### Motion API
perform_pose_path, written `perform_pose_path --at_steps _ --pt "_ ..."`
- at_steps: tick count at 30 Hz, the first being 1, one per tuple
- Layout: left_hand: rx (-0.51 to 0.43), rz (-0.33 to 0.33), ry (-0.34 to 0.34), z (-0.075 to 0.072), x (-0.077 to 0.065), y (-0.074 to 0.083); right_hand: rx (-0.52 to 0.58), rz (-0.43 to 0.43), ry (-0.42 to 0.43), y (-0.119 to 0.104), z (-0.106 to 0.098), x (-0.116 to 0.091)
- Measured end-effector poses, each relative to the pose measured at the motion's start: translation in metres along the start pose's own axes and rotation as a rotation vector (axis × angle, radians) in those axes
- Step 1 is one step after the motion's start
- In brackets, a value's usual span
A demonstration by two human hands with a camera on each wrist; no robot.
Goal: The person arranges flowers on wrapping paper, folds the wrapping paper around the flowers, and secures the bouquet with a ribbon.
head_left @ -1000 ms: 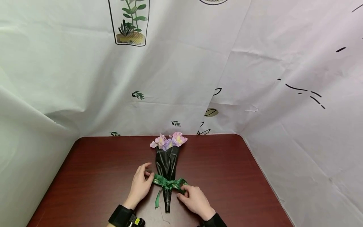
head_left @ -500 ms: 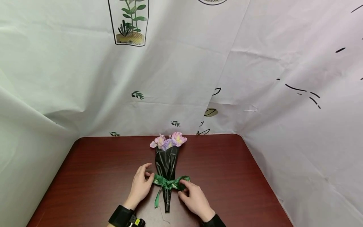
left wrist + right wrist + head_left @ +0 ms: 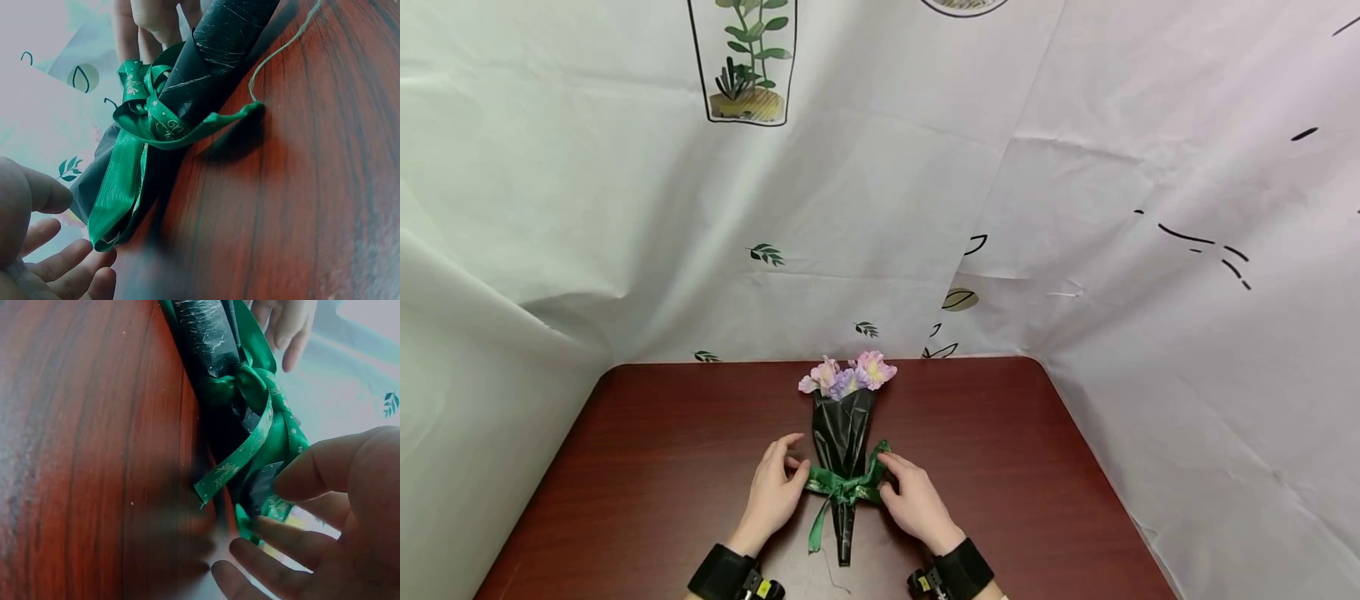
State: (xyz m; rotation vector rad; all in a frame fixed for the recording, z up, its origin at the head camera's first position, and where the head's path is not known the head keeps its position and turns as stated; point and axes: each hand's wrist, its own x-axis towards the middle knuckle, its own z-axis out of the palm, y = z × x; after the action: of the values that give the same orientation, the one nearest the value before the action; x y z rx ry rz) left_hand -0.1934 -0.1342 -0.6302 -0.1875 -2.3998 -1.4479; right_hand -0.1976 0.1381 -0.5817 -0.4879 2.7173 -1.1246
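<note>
A bouquet of pink and lilac flowers (image 3: pixel 850 377) in black wrapping (image 3: pixel 841 425) lies on the table, blossoms toward the back. Around its narrow lower part is a green ribbon (image 3: pixel 844 490) tied in a bow, gold or white print showing on it. My left hand (image 3: pixel 772 490) is at the left loop, fingers spread, fingertips right at the loop's end in the left wrist view. With my right hand (image 3: pixel 917 500) I pinch the right loop, which stands up toward the blossoms; the thumb (image 3: pixel 312 469) lies against the ribbon and a finger passes behind it.
The dark red-brown wooden table (image 3: pixel 1037 467) runs up to a white printed cloth (image 3: pixel 865 167) hanging behind and at both sides. A ribbon tail (image 3: pixel 817 527) and a thin loose thread (image 3: pixel 833 577) trail near the bouquet's stem end. Black bands (image 3: pixel 722 572) with cameras circle both wrists.
My right hand has moved up slightly, and the right loop of the bow has swung from pointing sideways to pointing upward. The left hand and the bouquet stay in place.
</note>
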Motion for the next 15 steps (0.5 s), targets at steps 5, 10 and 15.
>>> perform_pose_path --at_steps 5,10,15 --pt "0.045 -0.11 -0.062 0.0 0.003 -0.004 -0.004 0.022 0.002 0.001 -0.006 -0.005" --pt "0.034 -0.183 -0.097 -0.011 0.006 0.027 -0.029 0.013 -0.008 0.0 -0.015 -0.008" --pt "0.051 -0.18 -0.086 -0.016 0.012 0.028 0.022 0.042 -0.029 0.0 -0.029 -0.007"
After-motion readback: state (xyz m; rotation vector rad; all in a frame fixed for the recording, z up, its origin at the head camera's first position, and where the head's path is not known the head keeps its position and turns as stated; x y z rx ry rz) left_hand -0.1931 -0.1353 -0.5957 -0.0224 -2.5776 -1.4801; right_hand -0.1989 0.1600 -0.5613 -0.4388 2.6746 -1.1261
